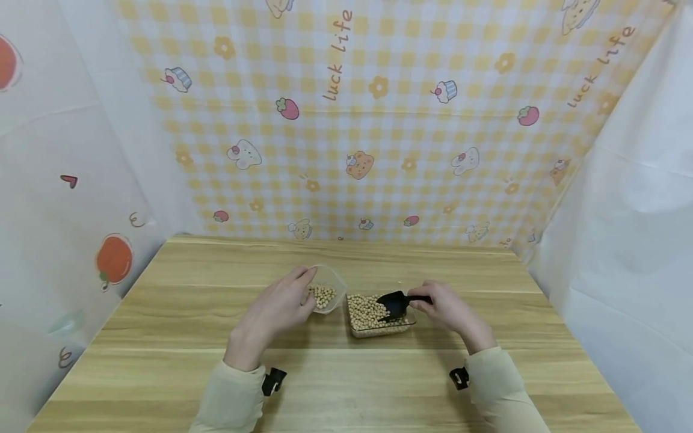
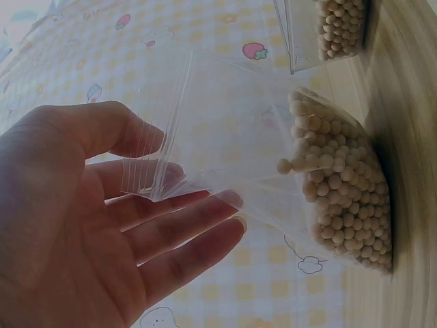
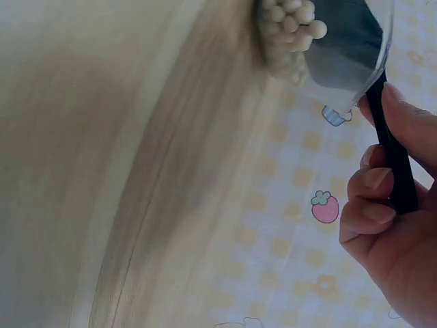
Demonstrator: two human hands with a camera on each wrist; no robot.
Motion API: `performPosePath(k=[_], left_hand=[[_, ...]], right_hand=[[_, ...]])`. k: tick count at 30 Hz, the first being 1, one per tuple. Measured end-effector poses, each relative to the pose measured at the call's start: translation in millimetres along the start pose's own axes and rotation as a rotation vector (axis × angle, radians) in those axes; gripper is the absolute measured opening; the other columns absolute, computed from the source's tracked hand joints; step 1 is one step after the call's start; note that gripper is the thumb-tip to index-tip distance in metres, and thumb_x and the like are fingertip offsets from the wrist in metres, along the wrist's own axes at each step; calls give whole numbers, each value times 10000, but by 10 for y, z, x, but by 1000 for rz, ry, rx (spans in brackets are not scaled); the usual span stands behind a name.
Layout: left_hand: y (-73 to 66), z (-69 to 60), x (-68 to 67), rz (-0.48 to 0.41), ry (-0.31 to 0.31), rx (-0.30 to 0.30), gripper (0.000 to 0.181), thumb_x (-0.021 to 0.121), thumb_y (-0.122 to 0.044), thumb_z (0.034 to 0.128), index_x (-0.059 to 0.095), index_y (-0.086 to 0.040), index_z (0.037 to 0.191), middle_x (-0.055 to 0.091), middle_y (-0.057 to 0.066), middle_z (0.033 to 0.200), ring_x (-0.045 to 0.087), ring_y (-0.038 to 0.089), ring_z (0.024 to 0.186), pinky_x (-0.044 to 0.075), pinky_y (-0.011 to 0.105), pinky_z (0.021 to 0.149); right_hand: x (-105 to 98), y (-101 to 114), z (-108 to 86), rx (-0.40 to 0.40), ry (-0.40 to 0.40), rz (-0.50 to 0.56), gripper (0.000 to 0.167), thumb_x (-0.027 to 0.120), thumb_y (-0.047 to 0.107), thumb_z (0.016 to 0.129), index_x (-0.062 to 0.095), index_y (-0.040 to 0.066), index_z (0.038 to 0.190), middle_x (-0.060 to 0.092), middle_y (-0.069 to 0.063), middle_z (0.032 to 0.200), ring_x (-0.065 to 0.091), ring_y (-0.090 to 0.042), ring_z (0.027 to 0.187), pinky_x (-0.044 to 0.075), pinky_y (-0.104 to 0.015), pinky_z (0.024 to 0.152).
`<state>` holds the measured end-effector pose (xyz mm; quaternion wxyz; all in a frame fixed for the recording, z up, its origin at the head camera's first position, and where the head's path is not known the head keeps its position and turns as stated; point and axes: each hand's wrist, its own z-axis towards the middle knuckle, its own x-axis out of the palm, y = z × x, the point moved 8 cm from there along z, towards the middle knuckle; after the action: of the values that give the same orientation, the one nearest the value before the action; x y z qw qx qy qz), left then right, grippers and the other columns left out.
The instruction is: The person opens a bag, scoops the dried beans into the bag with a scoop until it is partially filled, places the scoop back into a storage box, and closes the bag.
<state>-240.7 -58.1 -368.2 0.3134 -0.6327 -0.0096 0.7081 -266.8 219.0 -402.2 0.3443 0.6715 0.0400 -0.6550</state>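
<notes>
A clear zip bag (image 2: 225, 116) with soybeans (image 2: 348, 198) at its bottom stands on the table, its mouth pinched between the thumb and fingers of my left hand (image 1: 281, 304). Right beside it sits a clear rectangular box (image 1: 381, 331) filled with the same pale round beans (image 1: 365, 310). My right hand (image 1: 444, 304) grips the handle of a black scoop (image 1: 395, 304), fingers curled round it in the right wrist view. The scoop's head dips into the beans at the box's right side; how much it carries is hidden.
The wooden table (image 1: 346, 385) reaches back to a yellow checked cloth (image 1: 379, 138) with cartoon prints. White cloth walls (image 1: 622, 210) stand at both sides. Black camera mounts (image 1: 274, 381) sit at both wrists.
</notes>
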Motion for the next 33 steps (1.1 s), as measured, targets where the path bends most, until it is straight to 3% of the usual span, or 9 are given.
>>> performPosePath(k=[6, 12, 19, 23, 26, 30, 33], left_hand=[[-8, -7, 12, -12, 1, 1, 575, 552, -163, 930, 420, 21, 1459, 524, 135, 1355, 542, 142, 792, 500, 347, 777], [7, -13, 6, -7, -1, 0, 579, 554, -164, 930, 417, 14, 1463, 512, 138, 1375, 578, 173, 880, 505, 397, 872], [2, -14, 18, -10, 1, 10, 575, 547, -170, 929, 423, 24, 1456, 528, 139, 1353, 539, 137, 800, 504, 345, 794], [-9, -9, 18, -4, -6, 14, 573, 547, -169, 929, 426, 23, 1454, 530, 140, 1350, 545, 138, 807, 508, 342, 793], [-24, -3, 14, -1, -11, 24, 570, 553, -157, 926, 429, 29, 1450, 534, 145, 1344, 544, 139, 798, 511, 349, 795], [-32, 2, 1, 3, -14, 30, 566, 560, -142, 919, 437, 34, 1443, 543, 144, 1328, 531, 133, 767, 506, 344, 777], [-33, 3, -8, 1, -14, 30, 563, 559, -142, 921, 440, 33, 1442, 543, 143, 1328, 515, 120, 732, 498, 331, 753]], right_hand=[[135, -85, -14, 52, 11, 43, 308, 663, 140, 924, 689, 38, 1213, 588, 46, 869, 459, -85, 681, 426, -284, 623], [220, -70, 49, 59, 21, 65, 316, 661, 146, 927, 684, 46, 1225, 592, 59, 865, 474, -94, 699, 430, -300, 650], [285, -79, 50, 107, 20, 124, 332, 648, 144, 937, 665, 28, 1248, 565, 59, 850, 489, -135, 738, 445, -355, 691], [312, -157, 13, 144, 7, 237, 341, 623, 173, 958, 648, 48, 1275, 622, 26, 978, 574, -200, 924, 481, -440, 834], [332, -234, -11, 186, 12, 352, 345, 605, 209, 972, 638, 77, 1289, 633, -37, 1133, 608, -248, 879, 511, -453, 784], [360, -300, -20, 221, 50, 477, 374, 587, 247, 985, 615, 68, 1312, 584, -130, 1224, 550, -274, 647, 491, -409, 595], [371, -335, -26, 233, 68, 562, 392, 584, 248, 986, 601, 44, 1320, 557, -155, 1249, 539, -250, 686, 485, -399, 607]])
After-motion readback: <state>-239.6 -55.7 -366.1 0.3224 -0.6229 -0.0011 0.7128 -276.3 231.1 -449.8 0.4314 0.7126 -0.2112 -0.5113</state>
